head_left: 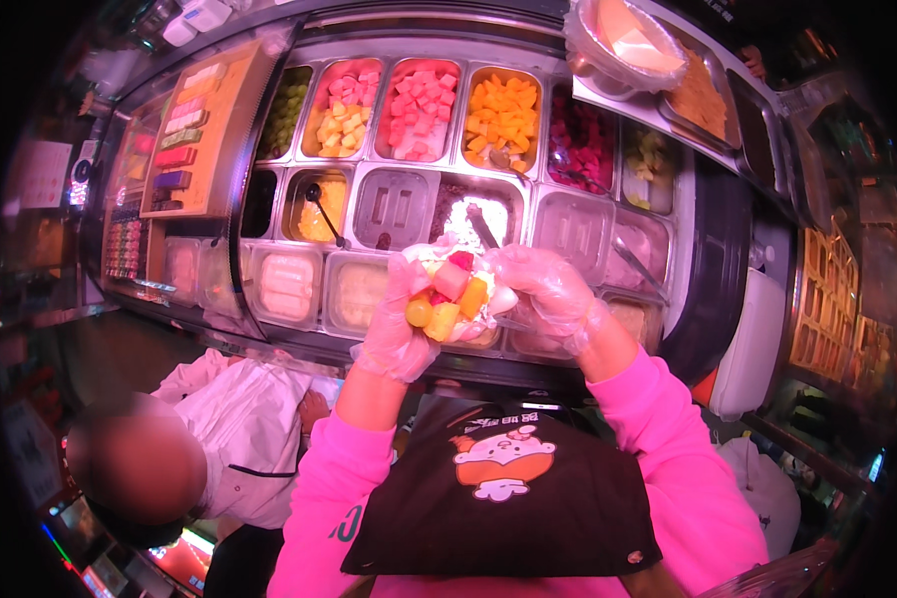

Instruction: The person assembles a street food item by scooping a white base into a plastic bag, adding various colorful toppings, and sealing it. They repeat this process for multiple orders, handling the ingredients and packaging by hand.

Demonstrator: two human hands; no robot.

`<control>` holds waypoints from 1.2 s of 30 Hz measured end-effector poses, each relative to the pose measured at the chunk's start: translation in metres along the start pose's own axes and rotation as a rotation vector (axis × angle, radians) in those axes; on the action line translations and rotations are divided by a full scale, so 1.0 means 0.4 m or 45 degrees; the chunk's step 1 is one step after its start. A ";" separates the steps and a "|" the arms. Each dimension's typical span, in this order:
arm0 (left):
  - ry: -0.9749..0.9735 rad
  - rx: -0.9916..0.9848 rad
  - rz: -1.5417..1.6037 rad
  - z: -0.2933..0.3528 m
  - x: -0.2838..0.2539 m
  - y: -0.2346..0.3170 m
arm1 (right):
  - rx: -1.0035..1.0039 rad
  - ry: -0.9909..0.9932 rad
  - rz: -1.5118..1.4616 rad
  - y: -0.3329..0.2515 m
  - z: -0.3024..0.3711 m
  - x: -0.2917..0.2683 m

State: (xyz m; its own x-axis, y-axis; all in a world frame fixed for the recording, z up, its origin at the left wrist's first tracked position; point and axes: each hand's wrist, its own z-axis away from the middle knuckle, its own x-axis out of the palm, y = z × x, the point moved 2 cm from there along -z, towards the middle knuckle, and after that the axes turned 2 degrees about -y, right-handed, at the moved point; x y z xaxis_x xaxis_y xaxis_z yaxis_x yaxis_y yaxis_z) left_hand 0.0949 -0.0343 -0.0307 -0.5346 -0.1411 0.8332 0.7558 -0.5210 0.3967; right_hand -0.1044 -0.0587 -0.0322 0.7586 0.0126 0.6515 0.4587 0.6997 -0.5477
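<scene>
Both my hands wear thin clear gloves and meet above the front of the counter. A soft white base, whose kind I cannot make out, carries fruit cubes in pink, red, orange and yellow. My left hand is closed around its left side. At its right edge, the fingers of my right hand are closed on the white part. Just beyond them is a metal pan with white and dark contents and a dark-handled utensil.
Fruit pans stand at the back, with mango and pink cubes among them. A yellow-filled pan holds a black spoon. A lined bowl stands at far right. Another person stands at left, near the counter.
</scene>
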 end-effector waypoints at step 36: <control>-0.044 -0.161 -0.073 -0.049 -0.031 -0.027 | -0.782 0.514 0.494 -0.044 0.015 0.065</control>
State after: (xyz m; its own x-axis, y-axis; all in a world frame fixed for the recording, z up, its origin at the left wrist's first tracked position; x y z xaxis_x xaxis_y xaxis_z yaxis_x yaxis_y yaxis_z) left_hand 0.0859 -0.0435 -0.0529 -0.5604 -0.0800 0.8243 0.6694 -0.6298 0.3940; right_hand -0.0952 -0.0664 -0.0025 0.9689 -0.1664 0.1829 0.2126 0.1825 -0.9599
